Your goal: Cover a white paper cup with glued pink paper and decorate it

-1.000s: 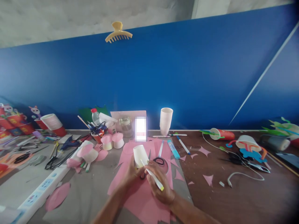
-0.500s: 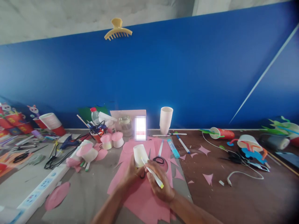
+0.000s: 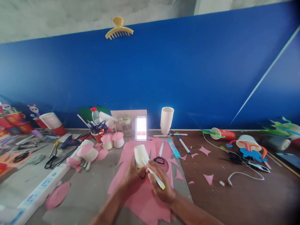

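Note:
A small white paper cup [image 3: 140, 155] is tilted in my left hand [image 3: 132, 175], whose fingers wrap round its lower left side. My right hand [image 3: 161, 184] grips a white marker [image 3: 156, 176] with a yellow end; the marker's other end meets the cup's side. Both hands are above pink paper sheets [image 3: 140, 201]. Scissors with dark handles [image 3: 159, 160] lie on the paper just beyond my right hand, and another dark handle shows between my hands.
A white power strip [image 3: 44, 184] and pink-topped cups [image 3: 117, 139] are at the left. Behind stand a bright blurred screen [image 3: 141, 128] and stacked white cups [image 3: 166, 120]. At right lie pink scraps [image 3: 209, 179], a white cable [image 3: 247, 174] and a red cup [image 3: 227, 134].

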{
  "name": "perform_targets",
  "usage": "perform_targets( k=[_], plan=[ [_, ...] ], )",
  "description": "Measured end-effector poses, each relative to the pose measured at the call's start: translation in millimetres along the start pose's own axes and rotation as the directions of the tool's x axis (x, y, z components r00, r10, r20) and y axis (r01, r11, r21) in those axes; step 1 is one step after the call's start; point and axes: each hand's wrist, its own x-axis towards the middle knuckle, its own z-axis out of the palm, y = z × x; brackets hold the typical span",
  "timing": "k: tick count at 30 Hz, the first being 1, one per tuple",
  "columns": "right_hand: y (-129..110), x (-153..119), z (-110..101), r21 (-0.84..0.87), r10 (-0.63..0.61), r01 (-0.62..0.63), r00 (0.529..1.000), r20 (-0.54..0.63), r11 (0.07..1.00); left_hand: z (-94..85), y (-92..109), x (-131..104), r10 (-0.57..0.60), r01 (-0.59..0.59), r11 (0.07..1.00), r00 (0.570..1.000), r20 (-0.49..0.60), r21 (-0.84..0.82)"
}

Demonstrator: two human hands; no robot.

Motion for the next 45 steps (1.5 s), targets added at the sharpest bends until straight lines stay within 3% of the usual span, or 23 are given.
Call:
perform_targets(
  k=[14, 26, 45],
  plan=[
    [-3, 3, -1, 0.002, 0.013, -0.013, 1.0, 0.008, 1.0, 0.5, -9, 3, -0.002, 0.003, 1.0, 0.999, -0.053, 0.013],
    [-7, 4, 0, 0.037, -0.044, 0.041, 0.996, 0.072, 0.998, -6.0, -25, 14, -0.016, 0.016, 1.0, 1.0, -0.002, 0.014],
    [-5, 4, 0, -0.005, -0.025, 0.025, 0.998, 0.056, 1.0, -2.0, -13, 6, -0.031, 0.031, 1.0, 0.999, -0.008, 0.0]
  ],
)
